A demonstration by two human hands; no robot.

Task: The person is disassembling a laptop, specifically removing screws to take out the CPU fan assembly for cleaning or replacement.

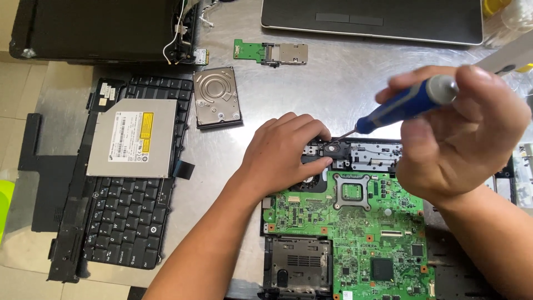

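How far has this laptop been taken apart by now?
Already out: black keyboard, silver optical drive lying on it, bare hard disk, small green card. In hand: the right hand works a blue-handled screwdriver at the chassis top edge while the left hand steadies. Left: the green motherboard sits in its base.

A scuffed, shiny grey metal tabletop [333, 89] fills most of the view and catches soft, even light. At the left edge, beyond the table, a pale tiled floor [14, 83] shows, with dark grout lines.
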